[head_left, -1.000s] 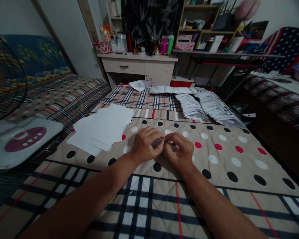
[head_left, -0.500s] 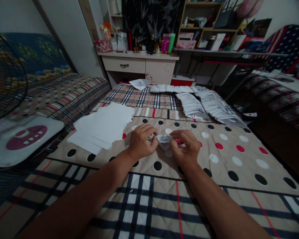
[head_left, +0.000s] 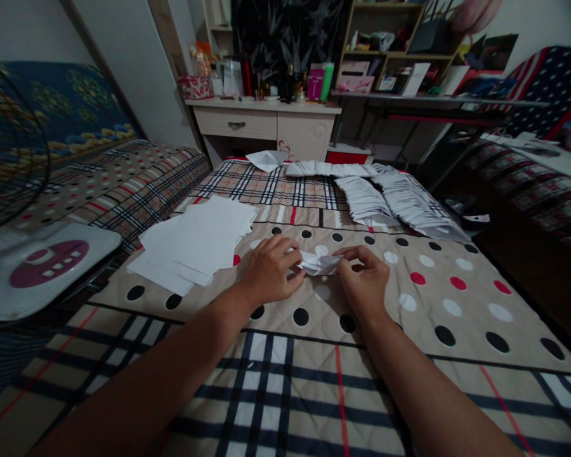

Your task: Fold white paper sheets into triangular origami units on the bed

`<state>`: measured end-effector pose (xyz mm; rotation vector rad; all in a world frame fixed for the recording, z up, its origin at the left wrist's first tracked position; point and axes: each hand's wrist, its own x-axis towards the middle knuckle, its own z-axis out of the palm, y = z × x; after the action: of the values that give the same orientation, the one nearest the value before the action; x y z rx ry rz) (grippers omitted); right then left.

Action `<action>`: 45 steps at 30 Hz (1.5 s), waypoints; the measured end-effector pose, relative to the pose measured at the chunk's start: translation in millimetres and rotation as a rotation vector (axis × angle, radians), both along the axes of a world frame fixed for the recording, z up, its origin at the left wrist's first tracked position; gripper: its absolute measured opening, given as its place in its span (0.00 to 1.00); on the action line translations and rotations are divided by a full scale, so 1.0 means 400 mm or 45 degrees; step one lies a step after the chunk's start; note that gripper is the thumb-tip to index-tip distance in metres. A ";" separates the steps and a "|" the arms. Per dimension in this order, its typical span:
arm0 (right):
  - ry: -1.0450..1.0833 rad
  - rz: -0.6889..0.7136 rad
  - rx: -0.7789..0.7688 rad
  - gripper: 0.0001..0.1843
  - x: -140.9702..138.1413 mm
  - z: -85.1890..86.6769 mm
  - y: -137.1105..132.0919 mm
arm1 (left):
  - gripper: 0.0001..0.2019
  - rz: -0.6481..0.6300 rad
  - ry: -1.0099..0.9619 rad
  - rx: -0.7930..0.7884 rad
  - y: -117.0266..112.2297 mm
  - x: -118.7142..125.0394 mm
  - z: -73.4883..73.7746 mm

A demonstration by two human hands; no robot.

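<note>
Farther apart than a second ago, the bare left hand [head_left: 272, 270] and the bare right hand [head_left: 365, 276] have drawn away from each other, the right one most plainly, so the small folded white paper piece [head_left: 321, 263] between them now shows as a creased strip where I had only a thin edge at meeting fingertips. For the work in hand, I judge this means the piece is being spread and shaped along its length, with its folds not yet settled. I have each of its ends pinched lightly, thumb against fingers, left end in the left hand and right end in the right; neither has let go. From this camera I can't tell whether its underside touches the quilted beige bedspread with dots and plaid bands [head_left: 295, 381] or hangs just above it. Beyond the left hand, farther to the left, I see the loose stack of flat white paper sheets [head_left: 200, 238], lying as it did. Past the right hand, ahead and to its right, the fanned rows of folded white paper pieces [head_left: 368, 203] also look unchanged, so as I read it this piece has not joined them.
</note>
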<state>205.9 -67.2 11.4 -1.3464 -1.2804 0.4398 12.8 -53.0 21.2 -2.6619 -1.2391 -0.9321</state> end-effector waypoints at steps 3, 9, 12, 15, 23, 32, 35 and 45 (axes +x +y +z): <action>-0.026 0.006 -0.049 0.03 0.003 0.001 0.000 | 0.09 -0.069 0.052 -0.002 0.001 0.005 -0.002; -0.264 0.101 0.047 0.10 -0.005 -0.007 -0.005 | 0.07 -0.103 0.163 0.031 0.010 0.007 -0.012; -0.382 0.127 0.007 0.13 -0.003 -0.015 -0.001 | 0.06 -0.081 0.202 0.085 0.014 0.005 -0.014; -0.439 0.064 -0.086 0.07 0.005 -0.019 0.006 | 0.09 -0.049 0.180 0.111 0.013 0.003 -0.012; -0.539 -0.015 -0.175 0.16 0.013 -0.011 0.009 | 0.15 -0.048 0.104 0.117 0.006 0.007 -0.010; -0.390 0.074 -0.010 0.11 0.005 -0.025 0.007 | 0.07 0.034 -0.082 0.080 0.016 0.017 -0.035; -0.389 0.170 0.025 0.20 0.003 -0.024 0.009 | 0.11 0.062 -0.022 0.035 0.012 0.020 -0.035; -0.135 0.408 -0.219 0.24 0.005 -0.047 0.026 | 0.15 0.064 0.135 -0.096 -0.003 0.019 -0.022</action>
<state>207.8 -56.6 -7.5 -1.3230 -1.5845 0.7209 20.4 -54.2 12.5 -2.6838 -1.3361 -0.7409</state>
